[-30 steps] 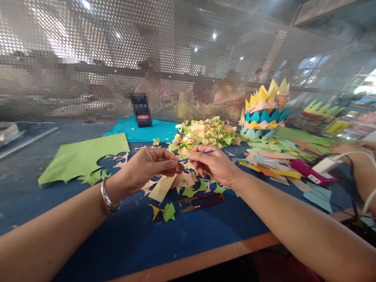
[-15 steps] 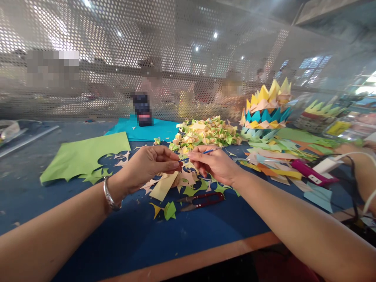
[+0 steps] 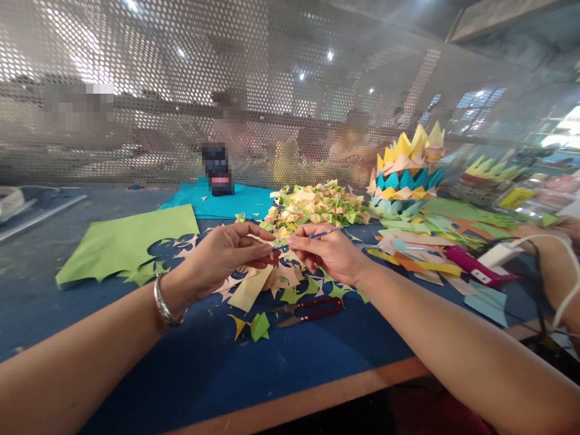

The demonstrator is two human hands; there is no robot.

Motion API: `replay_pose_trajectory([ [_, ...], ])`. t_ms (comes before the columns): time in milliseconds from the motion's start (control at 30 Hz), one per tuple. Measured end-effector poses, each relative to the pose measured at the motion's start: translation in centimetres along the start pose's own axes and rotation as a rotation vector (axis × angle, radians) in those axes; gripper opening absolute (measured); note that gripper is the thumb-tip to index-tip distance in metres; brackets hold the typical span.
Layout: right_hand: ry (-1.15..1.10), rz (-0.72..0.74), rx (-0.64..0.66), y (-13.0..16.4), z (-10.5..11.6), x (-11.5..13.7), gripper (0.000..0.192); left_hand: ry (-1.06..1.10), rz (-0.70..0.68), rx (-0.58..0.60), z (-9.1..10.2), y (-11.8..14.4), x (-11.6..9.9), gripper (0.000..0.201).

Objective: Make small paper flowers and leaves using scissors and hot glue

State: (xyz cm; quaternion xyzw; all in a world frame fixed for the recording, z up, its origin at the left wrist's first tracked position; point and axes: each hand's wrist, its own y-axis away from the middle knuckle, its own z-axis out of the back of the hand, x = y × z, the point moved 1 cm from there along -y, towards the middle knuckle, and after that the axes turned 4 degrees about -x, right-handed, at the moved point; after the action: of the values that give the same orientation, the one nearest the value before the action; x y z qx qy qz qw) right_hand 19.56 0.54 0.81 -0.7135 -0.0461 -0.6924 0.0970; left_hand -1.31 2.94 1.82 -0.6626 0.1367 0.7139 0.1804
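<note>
L hand [image 3: 226, 257] and R hand [image 3: 328, 254] meet mid-frame above the bench [image 3: 181, 368]. R pinches a thin blue stick [image 3: 317, 234], tip aimed at 9 o'clock; L fingers closed on that tip, small piece there too tiny to tell. Red snips [image 3: 312, 309] at 6 o'clock, paper-flower pile [image 3: 317, 208] at 12.

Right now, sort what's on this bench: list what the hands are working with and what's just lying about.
In hand:
- left hand, pinching at the stick's tip
- right hand, holding the thin blue stick
- peach paper strip under the left hand

Lying about:
- red snips
- green sheet
- folded flower pile
- paper crown stack
- pink tool
</note>
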Motion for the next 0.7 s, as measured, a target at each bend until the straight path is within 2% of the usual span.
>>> replay_pose_trajectory([
  [500,0.032,0.014,-0.030,0.07,-0.12,-0.21,0.027,-0.112,-0.067,-0.072,-0.41,0.10,-0.16,0.024],
  [700,0.023,0.040,-0.025,0.10,-0.29,-0.08,0.027,-0.193,-0.153,-0.060,-0.42,0.17,-0.28,0.023],
])
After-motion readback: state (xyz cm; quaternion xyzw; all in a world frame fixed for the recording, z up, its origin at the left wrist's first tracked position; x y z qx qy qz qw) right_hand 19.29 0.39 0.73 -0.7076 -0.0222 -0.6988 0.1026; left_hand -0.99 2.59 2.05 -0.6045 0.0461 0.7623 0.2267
